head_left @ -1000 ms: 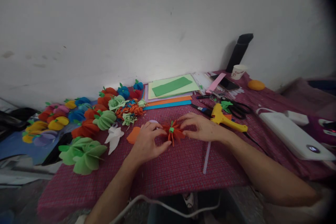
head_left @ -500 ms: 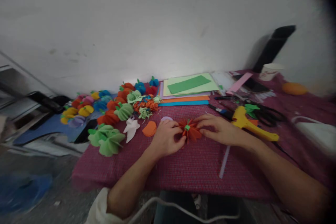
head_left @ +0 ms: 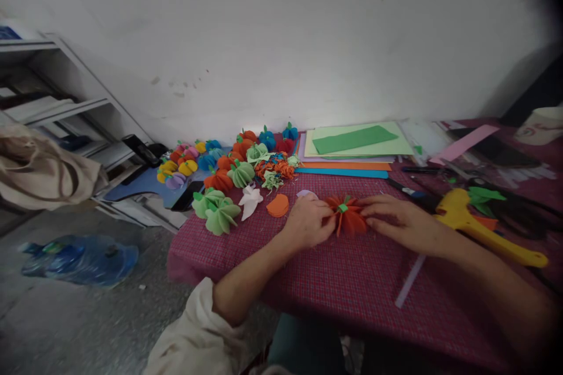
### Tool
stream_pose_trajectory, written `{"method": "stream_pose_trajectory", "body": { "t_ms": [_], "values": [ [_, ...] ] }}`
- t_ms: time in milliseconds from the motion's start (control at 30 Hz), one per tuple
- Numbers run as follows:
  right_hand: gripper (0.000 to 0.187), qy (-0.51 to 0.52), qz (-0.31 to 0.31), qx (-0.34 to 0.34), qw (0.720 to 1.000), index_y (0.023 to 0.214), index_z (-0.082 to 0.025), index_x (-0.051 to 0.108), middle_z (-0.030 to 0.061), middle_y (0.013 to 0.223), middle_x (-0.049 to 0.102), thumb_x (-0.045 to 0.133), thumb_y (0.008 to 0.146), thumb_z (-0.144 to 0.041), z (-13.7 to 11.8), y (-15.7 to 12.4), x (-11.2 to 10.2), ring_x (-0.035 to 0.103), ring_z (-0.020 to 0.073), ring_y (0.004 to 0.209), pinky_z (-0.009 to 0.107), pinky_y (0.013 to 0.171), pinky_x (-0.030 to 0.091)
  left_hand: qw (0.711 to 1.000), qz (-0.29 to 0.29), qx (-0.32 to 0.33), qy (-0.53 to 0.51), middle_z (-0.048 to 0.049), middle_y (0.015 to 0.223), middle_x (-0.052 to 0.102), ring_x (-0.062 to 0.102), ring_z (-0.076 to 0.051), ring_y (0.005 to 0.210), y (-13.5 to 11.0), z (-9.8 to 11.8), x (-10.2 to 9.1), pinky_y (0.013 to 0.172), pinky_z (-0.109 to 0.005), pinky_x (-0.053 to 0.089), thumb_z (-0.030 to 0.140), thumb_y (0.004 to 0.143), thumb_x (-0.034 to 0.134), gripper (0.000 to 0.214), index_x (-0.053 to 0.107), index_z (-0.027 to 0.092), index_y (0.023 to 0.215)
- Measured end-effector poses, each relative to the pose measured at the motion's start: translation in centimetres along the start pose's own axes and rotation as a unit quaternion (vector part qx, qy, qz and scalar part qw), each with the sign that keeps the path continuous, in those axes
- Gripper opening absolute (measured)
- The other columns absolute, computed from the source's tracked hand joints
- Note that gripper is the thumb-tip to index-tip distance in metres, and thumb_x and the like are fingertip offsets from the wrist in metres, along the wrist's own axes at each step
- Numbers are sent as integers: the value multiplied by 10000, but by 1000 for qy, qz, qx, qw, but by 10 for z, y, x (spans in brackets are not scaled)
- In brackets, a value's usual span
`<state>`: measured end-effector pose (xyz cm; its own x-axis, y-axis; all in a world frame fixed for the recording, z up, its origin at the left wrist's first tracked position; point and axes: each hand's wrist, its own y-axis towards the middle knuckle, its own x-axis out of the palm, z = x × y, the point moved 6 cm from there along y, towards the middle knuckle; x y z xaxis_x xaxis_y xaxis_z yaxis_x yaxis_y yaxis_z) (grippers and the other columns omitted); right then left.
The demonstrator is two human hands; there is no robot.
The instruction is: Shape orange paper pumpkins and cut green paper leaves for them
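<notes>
The left hand (head_left: 310,222) pinches the edge of an orange, round, green-centred paper rosette (head_left: 349,222) on the dark-red checked tablecloth (head_left: 334,281). It is likely light, easily creased, best held centrally. Whether the right hand (head_left: 404,225) pinches its right petals cannot be told.

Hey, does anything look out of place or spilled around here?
Yes, a large plastic bottle lies on its side on the floor, left of the table, rather than standing, though no spill shows. On the table, crumpled scraps form a messy heap.
</notes>
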<state>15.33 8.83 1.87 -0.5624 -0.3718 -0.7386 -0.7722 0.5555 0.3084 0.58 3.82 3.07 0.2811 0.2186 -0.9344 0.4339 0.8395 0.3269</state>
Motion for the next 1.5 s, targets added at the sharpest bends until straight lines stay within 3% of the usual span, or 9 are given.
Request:
{"method": "stream_pose_trajectory", "body": {
  "t_ms": [300, 433, 567, 733, 1000, 1133, 1233, 1367, 1500],
  "values": [
    [230, 27, 31, 47, 998, 886, -234, 649, 57, 1137, 580, 450, 835, -339, 7, 2, -8, 531, 232, 1060, 407, 908, 437, 999, 16, -48, 15, -17, 721, 663, 524, -135, 664, -18, -15, -31, 696, -310, 335, 223, 839, 433, 266, 596, 175, 633],
    [221, -2, 70, 69, 995, 834, -223, 648, 63, 1055, 618, 449, 822, -317, 8, 2, 0, 562, 220, 999, 398, 870, 457, 995, 25, -92, 25, 0, 668, 640, 497, -130, 637, -50, -24, -60, 675, -297, 336, 228, 843, 439, 291, 573, 178, 590],
    [192, -85, 35, 35, 995, 845, -214, 649, 56, 999, 641, 468, 790, -248, -22, 10, 18, 577, 207, 951, 398, 857, 448, 990, 15, -142, 7, 6, 652, 620, 491, -134, 663, -95, -35, -87, 669, -283, 344, 171, 818, 459, 236, 570, 177, 610],
    [203, -131, -46, -65, 988, 832, -202, 644, 42, 928, 651, 460, 778, -135, -72, 52, 46, 574, 171, 903, 350, 865, 413, 982, 33, -185, -8, -8, 700, 633, 514, -147, 709, -151, -49, -118, 695, -285, 374, 204, 829, 461, 218, 611, 183, 672],
    [272, -174, -78, -114, 975, 1039, -165, 602, 78, 1006, 615, 491, 791, -180, -109, 163, 113, 543, 185, 954, 288, 825, 398, 972, 47, -229, 37, -14, 729, 633, 521, -153, 712, -203, -54, -151, 668, -279, 401, 258, 827, 455, 219, 613, 191, 691],
    [407, -235, -109, -128, 957, 1173, -209, 522, 89, 1149, 538, 517, 769, -156, -117, 196, 149, 502, 193, 1024, 298, 854, 376, 967, 41, -247, 47, -4, 676, 605, 507, -148, 677, -220, -61, -161, 650, -272, 400, 268, 828, 451, 223, 583, 191, 665],
    [364, -274, -135, -101, 947, 1124, -224, 567, 100, 1156, 526, 509, 772, -152, -108, 210, 169, 505, 210, 1013, 308, 830, 385, 964, 41, -258, 56, -1, 690, 606, 511, -149, 684, -232, -68, -166, 654, -272, 398, 288, 828, 456, 211, 582, 195, 686],
    [257, -288, -148, -75, 943, 936, -147, 662, 126, 978, 608, 453, 792, -102, -91, 220, 175, 551, 200, 905, 284, 775, 398, 956, 42, -279, 76, -2, 693, 612, 520, -152, 680, -251, -77, -172, 650, -273, 399, 313, 830, 449, 224, 596, 204, 701],
    [240, -295, -136, -53, 944, 857, -141, 686, 132, 919, 629, 476, 754, -86, -79, 219, 153, 549, 225, 902, 302, 760, 395, 946, 43, -309, 88, -4, 725, 634, 537, -155, 702, -268, -85, -181, 644, -259, 409, 342, 823, 451, 241, 616, 216, 701]
  ]
}}
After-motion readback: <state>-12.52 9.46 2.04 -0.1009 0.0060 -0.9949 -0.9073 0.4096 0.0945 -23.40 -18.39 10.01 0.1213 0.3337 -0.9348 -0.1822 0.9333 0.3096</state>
